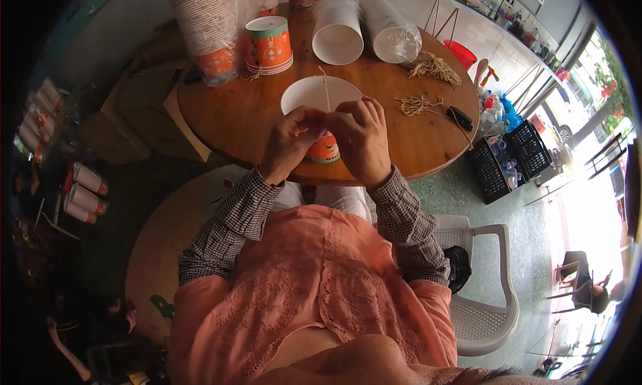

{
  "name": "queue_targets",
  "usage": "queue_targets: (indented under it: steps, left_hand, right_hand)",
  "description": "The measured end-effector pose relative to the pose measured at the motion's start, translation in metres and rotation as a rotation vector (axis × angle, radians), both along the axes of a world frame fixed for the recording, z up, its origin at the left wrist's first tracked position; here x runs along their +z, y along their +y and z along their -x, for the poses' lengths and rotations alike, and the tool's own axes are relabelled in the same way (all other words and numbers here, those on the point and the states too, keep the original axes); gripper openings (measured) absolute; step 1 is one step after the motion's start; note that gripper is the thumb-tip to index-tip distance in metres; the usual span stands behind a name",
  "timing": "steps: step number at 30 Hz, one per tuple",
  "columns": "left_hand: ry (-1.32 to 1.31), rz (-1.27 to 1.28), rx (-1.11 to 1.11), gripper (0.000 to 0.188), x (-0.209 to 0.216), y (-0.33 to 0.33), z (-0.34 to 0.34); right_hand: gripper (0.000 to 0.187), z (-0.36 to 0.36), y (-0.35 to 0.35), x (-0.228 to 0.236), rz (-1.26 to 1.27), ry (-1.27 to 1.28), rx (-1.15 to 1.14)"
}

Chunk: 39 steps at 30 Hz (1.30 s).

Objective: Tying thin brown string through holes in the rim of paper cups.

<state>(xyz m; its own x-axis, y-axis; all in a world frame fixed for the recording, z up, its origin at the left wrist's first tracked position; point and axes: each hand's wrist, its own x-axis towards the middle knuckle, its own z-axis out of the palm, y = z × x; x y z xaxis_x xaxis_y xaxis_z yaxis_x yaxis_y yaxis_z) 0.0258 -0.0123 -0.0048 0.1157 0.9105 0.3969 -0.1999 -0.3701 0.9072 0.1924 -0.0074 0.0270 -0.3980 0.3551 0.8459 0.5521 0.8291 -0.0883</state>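
Observation:
Over the near part of the table, my left hand (294, 139) and my right hand (362, 136) meet with fingers pinched together. A thin cream string (327, 90) runs from between my fingertips across the mouth of a paper bucket (300, 92). That bucket is white inside and orange with a green band outside, and it stands right behind and below my hands. My fingers hide the string's near end and much of the bucket's front. Both hands are closed on the string at its near end.
Several stacked orange paper buckets (269, 45) and bagged white buckets (388, 30) stand at the back of the round wooden table (227, 127). Loose string (418, 105), a string bundle (435, 70) and a black-handled tool (460, 119) lie right. A black crate (491, 177) and grey chair (503, 271) flank it.

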Motion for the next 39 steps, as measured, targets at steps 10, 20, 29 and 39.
queue_targets:
  steps: [10, 20, 29, 39]
  left_hand:
    - [-0.044, -0.014, -0.02, 0.013, 0.005, -0.002, 0.004]
    - [0.195, -0.244, 0.265, 0.007, -0.007, -0.001, -0.001]
    - [0.2, -0.287, 0.311, 0.009, -0.014, 0.002, -0.003]
    - [0.396, -0.414, 0.372, 0.01, -0.006, -0.001, 0.002]
  right_hand:
    - [0.014, 0.001, 0.016, -0.027, 0.968, 0.511, 0.491]
    - [0.012, 0.006, 0.009, -0.036, 0.743, 0.485, 0.243]
    - [0.009, 0.01, 0.003, -0.033, 0.708, 0.488, 0.193]
    - [0.008, 0.013, -0.002, -0.033, 0.582, 0.486, 0.22]
